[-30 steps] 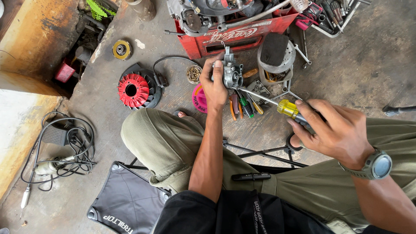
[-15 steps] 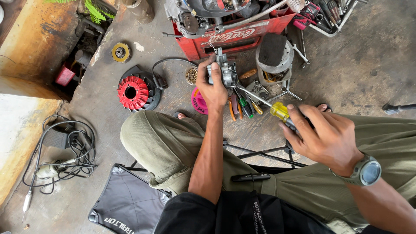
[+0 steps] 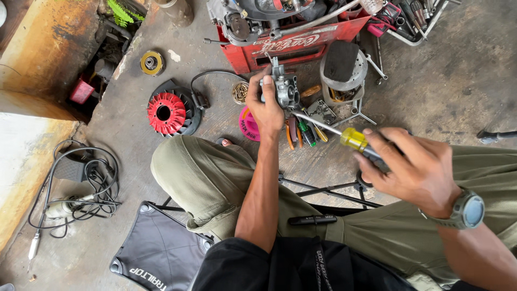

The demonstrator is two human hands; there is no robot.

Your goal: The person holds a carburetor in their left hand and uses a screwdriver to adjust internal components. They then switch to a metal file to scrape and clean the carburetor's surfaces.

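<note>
Left hand: our left hand, centre of the frame, is wrapped around a small grey metal carburettor body, held up above the floor.
Right hand: our right hand, at right of centre, is closed on the yellow and black handle of a long-shafted screwdriver.
Screwdriver: we see its steel shaft run up-left, the tip meeting the carburettor body's lower side.
Floor: on the grey concrete floor, just beyond the hands, lie a round pink tin and a few small orange and green handled tools.
Farther off: a red finned fan wheel sits left of centre; a red metal crate stands at the top.
</note>
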